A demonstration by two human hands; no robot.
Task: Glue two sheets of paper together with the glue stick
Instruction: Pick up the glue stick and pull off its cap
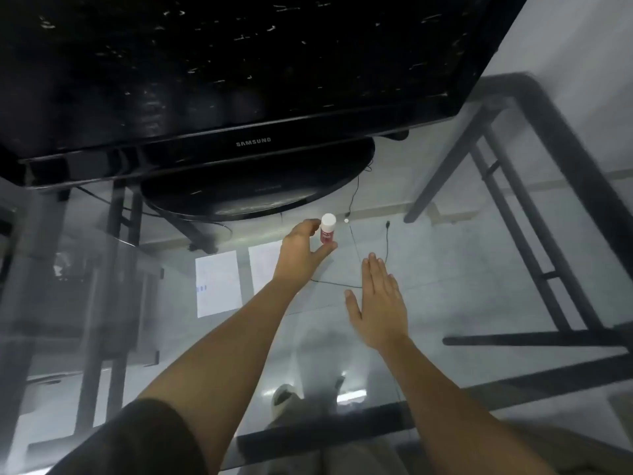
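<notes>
Glue stick: stands upright on the glass table, far from the person, just in front of the monitor's round base; white cap on, red label body.
Left hand: reaches to the stick, thumb and fingers curved around its body; the thumb tip looks to touch the lower part, but whether the grasp is closed I cannot tell.
Right hand: flat, fingers straight and together, grasping nothing, near and to the right of the stick, over bare glass.
Left sheet: lies flat, left of the left arm, with a small blue mark near its left edge.
Right sheet: lies flat just beside the first, a narrow gap between them, partly hidden by the left wrist.
Done: nothing visible on the gluing itself; sheets apart, cap on.
Left: lifting the stick, uncapping, spreading glue on one sheet, laying the other over it, pressing.
Progress: by my judgement, the very start.
Cable: thin black wire across the glass between the hands.
</notes>
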